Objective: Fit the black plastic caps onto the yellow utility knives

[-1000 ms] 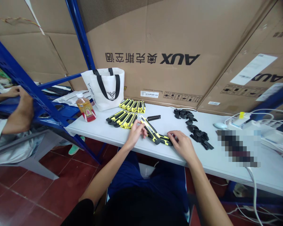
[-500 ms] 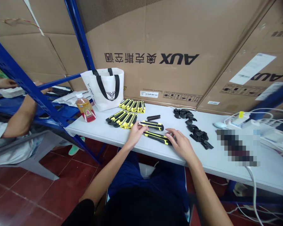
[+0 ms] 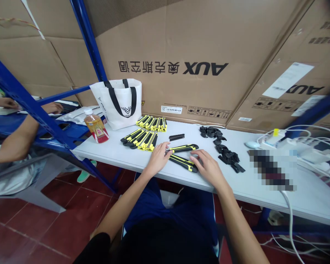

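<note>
Two black-and-yellow utility knives lie on the white table [image 3: 121, 156] in front of me. My left hand [image 3: 158, 158] pinches the blade end of the farther knife [image 3: 184, 148], which lies nearly level. My right hand [image 3: 207, 168] rests its fingers on the right end of the nearer knife [image 3: 183, 162], which slants toward me. Two rows of the same knives are laid out behind: a near row [image 3: 140, 138] and a far row [image 3: 152, 123]. A single black part [image 3: 176, 137] lies between the rows and my hands.
A heap of small black parts [image 3: 225, 152] lies right of my hands. A white tote bag [image 3: 118, 102] and a drink bottle [image 3: 96, 125] stand at the table's left end. White cables and a power strip [image 3: 299, 146] crowd the right. Another person's arms [image 3: 19, 139] work at the blue shelving [image 3: 30, 106] on the left.
My left hand has swung its knife from pointing toward me to lying nearly level, further back on the table. My right hand stayed on the nearer knife. The person at left shifted their arms.
</note>
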A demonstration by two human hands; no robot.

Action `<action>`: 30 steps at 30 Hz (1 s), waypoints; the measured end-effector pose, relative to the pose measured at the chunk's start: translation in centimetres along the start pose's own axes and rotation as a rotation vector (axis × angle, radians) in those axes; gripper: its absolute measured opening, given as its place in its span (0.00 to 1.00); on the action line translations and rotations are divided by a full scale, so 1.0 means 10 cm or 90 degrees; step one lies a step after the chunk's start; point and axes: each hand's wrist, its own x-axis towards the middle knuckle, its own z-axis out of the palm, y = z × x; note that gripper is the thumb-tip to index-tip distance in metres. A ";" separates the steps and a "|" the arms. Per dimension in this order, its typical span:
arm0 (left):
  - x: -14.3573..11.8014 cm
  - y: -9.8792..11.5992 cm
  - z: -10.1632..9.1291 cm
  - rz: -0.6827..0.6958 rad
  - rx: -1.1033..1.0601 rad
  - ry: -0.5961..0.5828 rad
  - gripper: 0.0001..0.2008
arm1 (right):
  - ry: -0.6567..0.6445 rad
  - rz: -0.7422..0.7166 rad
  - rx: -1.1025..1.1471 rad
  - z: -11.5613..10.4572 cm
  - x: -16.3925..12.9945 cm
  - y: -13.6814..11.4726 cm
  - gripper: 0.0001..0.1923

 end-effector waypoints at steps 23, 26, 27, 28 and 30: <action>-0.07 0.15 -0.23 0.119 0.063 -0.119 0.22 | -0.071 -0.080 0.089 -0.02 0.00 0.01 0.14; -0.07 0.15 -0.29 0.160 0.082 -0.151 0.24 | -0.057 -0.072 0.086 -0.02 0.01 0.01 0.13; -0.07 0.15 -0.30 0.164 0.086 -0.156 0.23 | -0.053 -0.071 0.082 -0.01 0.01 0.01 0.13; -0.07 0.15 -0.31 0.161 0.085 -0.157 0.22 | -0.049 -0.070 0.076 -0.01 0.01 0.01 0.13; -0.06 0.17 -0.33 0.143 0.065 -0.147 0.17 | -0.041 -0.069 0.060 0.00 0.01 0.02 0.14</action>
